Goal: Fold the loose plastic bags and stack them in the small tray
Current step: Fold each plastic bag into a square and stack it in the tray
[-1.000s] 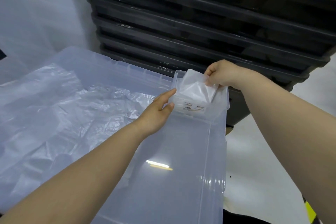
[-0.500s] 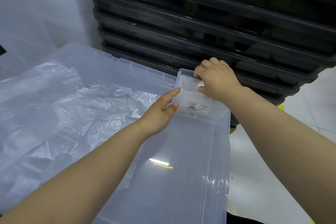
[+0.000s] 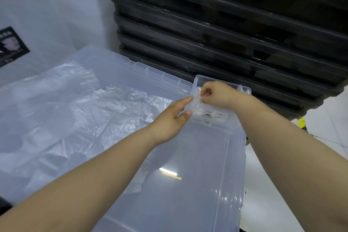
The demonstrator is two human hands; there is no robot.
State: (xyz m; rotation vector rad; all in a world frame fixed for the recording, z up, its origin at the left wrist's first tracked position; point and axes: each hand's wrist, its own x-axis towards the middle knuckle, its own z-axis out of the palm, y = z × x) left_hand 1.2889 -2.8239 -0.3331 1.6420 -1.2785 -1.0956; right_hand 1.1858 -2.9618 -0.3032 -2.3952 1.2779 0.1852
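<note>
Black crates (image 3: pixel 226 24) behind; right hand (image 3: pixel 216 96) pinches bag (image 3: pixel 198 94) (in small tray (image 3: pixel 211 118)).

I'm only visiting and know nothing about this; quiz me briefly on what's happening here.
1. True or false: the small tray stands on top of the black crates.
2. The left hand touches the tray's side wall. The right hand is: A) inside the tray, B) on the floor.
3. Fill in: the loose plastic bags lie to the tray's ____.
Key: 1 false, it sits at the clear bin's corner; 2 A; 3 left.
</note>
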